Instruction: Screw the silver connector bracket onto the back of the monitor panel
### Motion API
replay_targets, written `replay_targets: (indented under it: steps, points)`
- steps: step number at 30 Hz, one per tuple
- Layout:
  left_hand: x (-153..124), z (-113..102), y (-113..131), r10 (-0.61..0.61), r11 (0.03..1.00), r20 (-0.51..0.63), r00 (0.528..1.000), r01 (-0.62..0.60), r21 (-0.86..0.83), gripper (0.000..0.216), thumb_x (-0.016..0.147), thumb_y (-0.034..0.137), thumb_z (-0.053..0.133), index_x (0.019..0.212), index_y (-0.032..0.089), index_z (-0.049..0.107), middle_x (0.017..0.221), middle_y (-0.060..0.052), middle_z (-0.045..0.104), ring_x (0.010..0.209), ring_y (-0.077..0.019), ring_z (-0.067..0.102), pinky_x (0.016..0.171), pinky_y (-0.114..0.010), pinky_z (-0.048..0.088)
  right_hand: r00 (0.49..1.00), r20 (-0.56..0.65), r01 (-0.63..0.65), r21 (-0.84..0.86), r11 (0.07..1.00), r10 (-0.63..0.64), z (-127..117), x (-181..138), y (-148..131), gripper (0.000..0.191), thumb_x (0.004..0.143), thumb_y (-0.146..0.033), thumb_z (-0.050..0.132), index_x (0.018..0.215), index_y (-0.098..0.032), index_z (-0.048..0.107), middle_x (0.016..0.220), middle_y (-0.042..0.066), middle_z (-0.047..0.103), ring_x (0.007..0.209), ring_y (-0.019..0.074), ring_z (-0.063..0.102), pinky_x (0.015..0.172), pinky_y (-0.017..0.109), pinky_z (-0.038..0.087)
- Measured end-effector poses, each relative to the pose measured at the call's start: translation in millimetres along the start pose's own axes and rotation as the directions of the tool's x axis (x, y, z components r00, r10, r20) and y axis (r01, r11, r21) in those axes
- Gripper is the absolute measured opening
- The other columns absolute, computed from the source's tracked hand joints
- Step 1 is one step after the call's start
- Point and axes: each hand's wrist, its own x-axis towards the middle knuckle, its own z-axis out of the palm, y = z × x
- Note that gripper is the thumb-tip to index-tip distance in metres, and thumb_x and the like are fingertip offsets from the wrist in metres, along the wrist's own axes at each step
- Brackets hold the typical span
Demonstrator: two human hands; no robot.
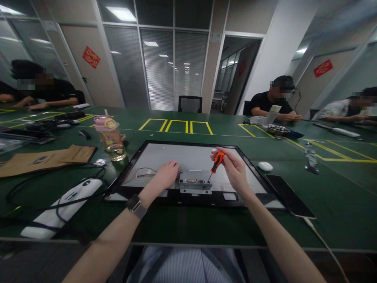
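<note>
A flat monitor panel (165, 155) lies face down on the green table, its grey metal back up. A small metal box with connector ports (194, 181) sits on its near middle. My left hand (167, 175) rests beside the box's left end, fingers curled against the panel. My right hand (232, 169) grips an orange-and-black screwdriver (217, 162), whose tip points down at the box's right end. Thin coloured wires (140, 173) run across the panel left of my left hand.
A pink-lidded bottle (110, 137) and brown paper bag (44, 157) stand left. A white power strip (63, 206) with black cables lies near left. A phone (288, 194), white mouse (265, 166) and metal bowl (278, 129) are right. Other people sit at the far sides.
</note>
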Motion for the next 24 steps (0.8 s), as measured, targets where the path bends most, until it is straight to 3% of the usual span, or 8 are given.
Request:
replay_targets:
  steps: [8, 17, 21, 24]
  points:
    - [0.4, -2.3, 1.1, 0.0, 1.0, 0.008, 1.0, 0.0, 0.001, 0.033, 0.093, 0.011, 0.043, 0.123, 0.012, 0.057, 0.123, -0.015, 0.06, 0.109, -0.0265, 0.06, 0.094, -0.039, 0.048, 1.0, 0.022, 0.005, -0.013, 1.0, -0.005, -1.2, -1.2, 0.5, 0.028, 0.098, -0.03, 0.052, 0.121, -0.03, 0.068, 0.108, 0.005, 0.073, 0.094, 0.0212, 0.072, 0.09, 0.045, 0.058]
    - [-0.1, -1.1, 0.5, -0.005, 1.0, 0.005, 1.0, 0.005, -0.024, 0.033, 0.094, 0.012, 0.043, 0.124, 0.013, 0.057, 0.124, -0.016, 0.059, 0.11, -0.0272, 0.06, 0.094, -0.04, 0.048, 1.0, 0.027, 0.001, -0.096, 0.995, 0.001, 6.8, -5.2, -2.4, 0.042, 0.09, -0.03, 0.064, 0.132, -0.032, 0.061, 0.117, 0.005, 0.064, 0.1, 0.0194, 0.068, 0.096, 0.042, 0.057]
    - [0.4, -0.2, -0.3, -0.004, 0.999, -0.001, 1.0, 0.004, -0.034, 0.033, 0.093, 0.011, 0.044, 0.123, 0.014, 0.057, 0.123, -0.016, 0.059, 0.11, -0.0271, 0.06, 0.094, -0.04, 0.048, 1.0, -0.027, -0.004, -0.11, 0.994, 0.001, 5.2, -3.2, -0.5, 0.039, 0.085, -0.03, 0.071, 0.123, -0.03, 0.067, 0.11, 0.005, 0.067, 0.096, 0.02, 0.068, 0.094, 0.042, 0.057]
    - [0.7, -0.4, -0.2, -0.005, 0.999, 0.001, 1.0, 0.005, -0.032, 0.033, 0.093, 0.01, 0.043, 0.122, 0.015, 0.057, 0.124, -0.016, 0.059, 0.11, -0.0268, 0.06, 0.093, -0.039, 0.048, 0.997, -0.078, -0.03, -0.022, 0.999, 0.028, 2.5, -1.0, 1.0, 0.024, 0.083, -0.032, 0.073, 0.107, -0.029, 0.074, 0.099, 0.003, 0.07, 0.088, 0.0193, 0.07, 0.087, 0.041, 0.058]
